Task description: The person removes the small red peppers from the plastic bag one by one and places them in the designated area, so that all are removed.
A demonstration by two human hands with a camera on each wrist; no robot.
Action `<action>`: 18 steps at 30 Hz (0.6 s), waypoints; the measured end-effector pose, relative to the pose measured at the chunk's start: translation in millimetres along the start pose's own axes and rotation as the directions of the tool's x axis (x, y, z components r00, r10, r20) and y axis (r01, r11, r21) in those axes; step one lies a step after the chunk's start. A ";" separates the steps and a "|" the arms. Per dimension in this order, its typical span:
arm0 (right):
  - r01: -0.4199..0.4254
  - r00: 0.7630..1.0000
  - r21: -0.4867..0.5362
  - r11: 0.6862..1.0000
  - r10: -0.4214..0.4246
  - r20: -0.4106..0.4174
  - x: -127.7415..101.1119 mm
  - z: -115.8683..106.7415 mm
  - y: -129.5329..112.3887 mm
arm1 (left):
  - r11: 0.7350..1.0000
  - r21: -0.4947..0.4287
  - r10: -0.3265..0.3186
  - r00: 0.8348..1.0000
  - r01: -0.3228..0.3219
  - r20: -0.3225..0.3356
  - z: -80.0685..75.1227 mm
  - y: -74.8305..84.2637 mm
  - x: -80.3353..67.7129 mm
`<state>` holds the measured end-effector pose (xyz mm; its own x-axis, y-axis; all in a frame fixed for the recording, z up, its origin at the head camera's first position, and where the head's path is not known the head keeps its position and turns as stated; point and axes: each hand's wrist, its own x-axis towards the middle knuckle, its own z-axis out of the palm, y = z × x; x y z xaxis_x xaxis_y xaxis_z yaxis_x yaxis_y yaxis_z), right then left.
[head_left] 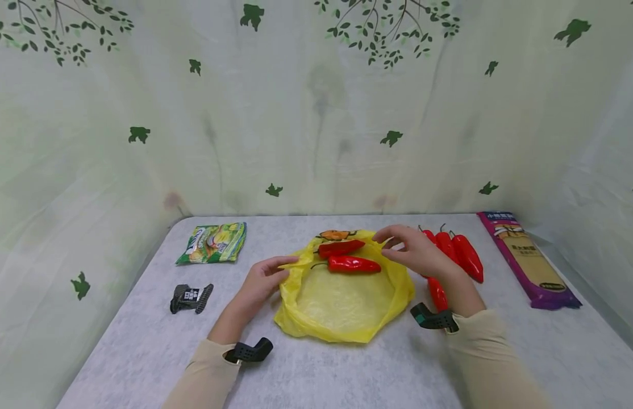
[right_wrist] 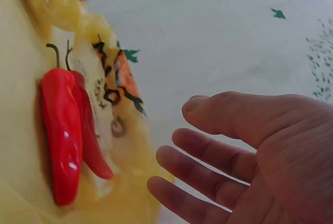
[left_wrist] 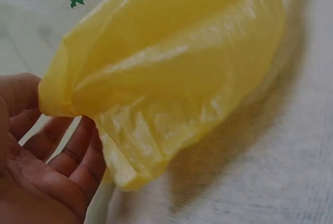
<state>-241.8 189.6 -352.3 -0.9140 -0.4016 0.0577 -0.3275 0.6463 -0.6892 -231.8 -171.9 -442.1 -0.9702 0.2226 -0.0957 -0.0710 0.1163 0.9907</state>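
Yellow plastic bag (head_left: 342, 304), crinkled, mouth spread, two red peppers (head_left: 353, 264) inside; left hand (head_left: 262, 281) pinching its rim, right hand (head_left: 416, 250) open.

Yellow plastic bag (head_left: 342, 307) spread open on grey table (head_left: 142, 341), two red chili peppers (head_left: 353, 263) lying inside near far rim. Left hand (head_left: 260, 282) pinching bag's left edge; right hand (head_left: 416, 250) hovering over right rim, fingers relaxed, holding nothing. More loose red peppers (head_left: 467, 257) on table just right of bag, partly behind right hand. Green snack packet (head_left: 213, 243) far left, black clip (head_left: 191, 297) nearer. Purple noodle package (head_left: 528, 260) at right edge.
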 end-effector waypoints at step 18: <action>0.081 0.973 -0.074 0.994 -0.063 0.223 37.1 51.7 -8.8 | 1.000 0.026 -0.012 1.000 0.011 0.023 -2.1 7.0 0.3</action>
<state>-260.5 135.5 -381.5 -0.8150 -0.5761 -0.0621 -0.4174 0.6581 -0.6267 -233.1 -173.0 -435.0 -0.9637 0.2435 -0.1096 -0.0758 0.1440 0.9867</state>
